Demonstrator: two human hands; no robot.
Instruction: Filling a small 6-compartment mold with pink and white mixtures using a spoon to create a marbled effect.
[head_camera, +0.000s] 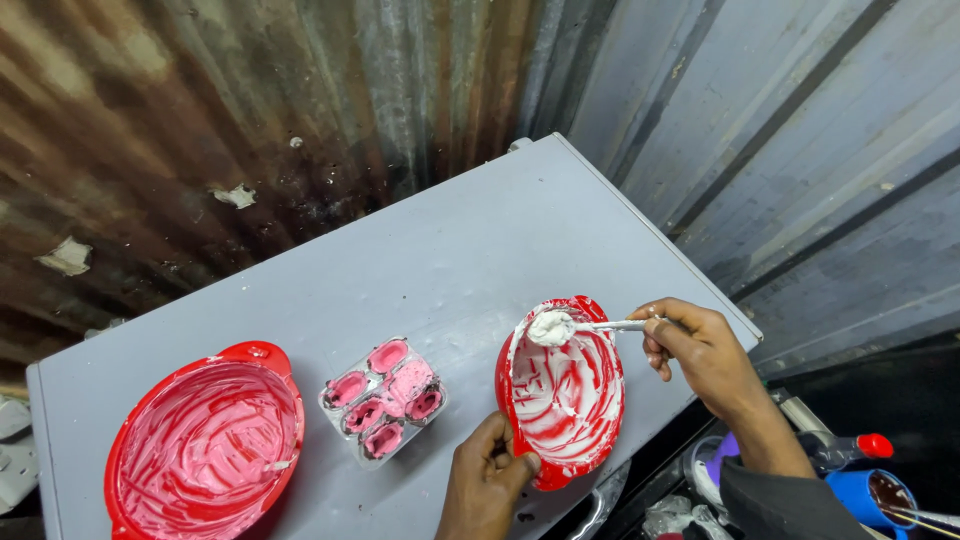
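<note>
A red bowl smeared with white paste is tilted up near the front right edge of the grey table, its lower rim pinched in the closed left hand. A spoon heaped with white paste is gripped by the closed right hand over the bowl's upper rim. Bare tabletop is left behind the bowl. A clear mould tray of pink-filled cavities lies just left, beside a second red bowl at the left front edge.
</note>
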